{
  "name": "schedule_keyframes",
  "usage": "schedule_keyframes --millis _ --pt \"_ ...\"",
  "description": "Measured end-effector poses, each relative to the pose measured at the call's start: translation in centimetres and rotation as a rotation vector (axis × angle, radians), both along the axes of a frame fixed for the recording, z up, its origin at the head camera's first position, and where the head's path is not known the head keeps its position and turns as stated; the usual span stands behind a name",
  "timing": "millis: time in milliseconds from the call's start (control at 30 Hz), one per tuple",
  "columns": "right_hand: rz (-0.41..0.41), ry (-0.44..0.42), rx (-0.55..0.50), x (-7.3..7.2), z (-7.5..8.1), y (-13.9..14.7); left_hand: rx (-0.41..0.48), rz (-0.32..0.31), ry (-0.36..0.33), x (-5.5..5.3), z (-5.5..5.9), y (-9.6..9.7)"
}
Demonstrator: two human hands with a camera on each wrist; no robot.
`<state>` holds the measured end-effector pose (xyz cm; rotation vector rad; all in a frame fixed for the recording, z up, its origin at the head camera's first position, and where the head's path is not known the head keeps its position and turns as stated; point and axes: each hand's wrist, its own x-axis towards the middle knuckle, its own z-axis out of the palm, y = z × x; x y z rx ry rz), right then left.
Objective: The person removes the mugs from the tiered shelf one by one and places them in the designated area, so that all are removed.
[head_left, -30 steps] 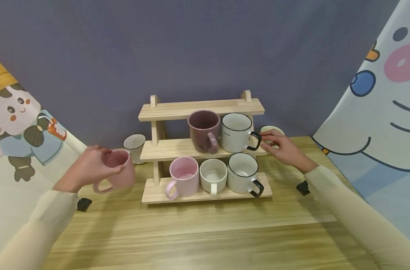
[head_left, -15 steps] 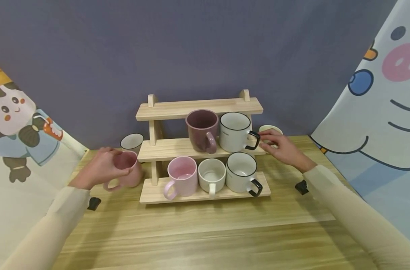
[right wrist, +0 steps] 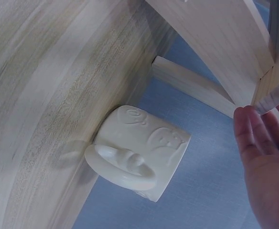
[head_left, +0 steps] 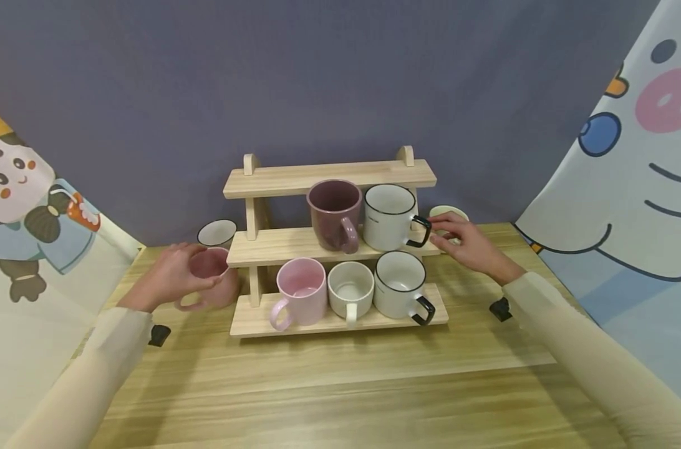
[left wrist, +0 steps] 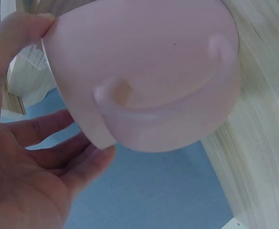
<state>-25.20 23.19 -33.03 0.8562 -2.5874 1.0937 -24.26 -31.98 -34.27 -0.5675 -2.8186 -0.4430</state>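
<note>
My left hand (head_left: 169, 274) pinches a pink mug (head_left: 224, 288) at its rim, thumb on one side and fingers on the other. The mug stands left of the wooden rack, its handle (left wrist: 144, 107) in full sight in the left wrist view. At the rack's right side, my right hand (head_left: 466, 244) touches the end of the middle shelf (head_left: 267, 247) with nearly straight fingers (right wrist: 247, 133). That shelf holds a purple mug (head_left: 332, 221) and a white mug with a black handle (head_left: 386, 221), whose handle is close to my right fingertips.
On the bottom shelf stand a light pink mug (head_left: 304, 302), a cream mug (head_left: 348, 296) and another black-handled white mug (head_left: 399, 293). Behind my left hand is a black-rimmed white cup (head_left: 217, 232). A cream mug with raised figures (right wrist: 144, 143) stands behind my right hand.
My left hand has carried the pink mug to the right, nearer the rack and in front of the black-rimmed cup. My right hand has stayed at the middle shelf's end.
</note>
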Motion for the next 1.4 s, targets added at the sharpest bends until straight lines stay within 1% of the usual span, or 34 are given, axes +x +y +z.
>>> schedule_keyframes --millis 167,367,500,733,900,1200,1400 --pt "-0.003 0.005 0.0 0.09 0.08 0.0 0.03 -0.003 -0.031 0.1 0.35 -0.16" --pt "0.0 0.016 -0.005 -0.01 -0.11 0.02 0.032 -0.007 -0.077 -0.01 0.61 -0.37" --pt "-0.004 0.008 -0.008 0.06 -0.09 0.01 0.026 -0.011 -0.076 -0.06 0.67 -0.45" --pt "-0.008 -0.021 -0.019 0.21 -0.15 0.07 0.008 0.004 -0.083 -0.23 0.67 -0.59" --pt "-0.007 -0.019 -0.02 0.24 -0.18 0.1 0.004 0.01 -0.1 -0.27 0.71 -0.62" --pt "-0.014 -0.019 -0.014 0.29 -0.1 0.06 -0.003 0.007 -0.103 -0.12 0.72 -0.41" --pt "-0.004 -0.006 -0.01 0.19 -0.1 0.01 0.008 0.003 -0.087 -0.04 0.73 -0.32"
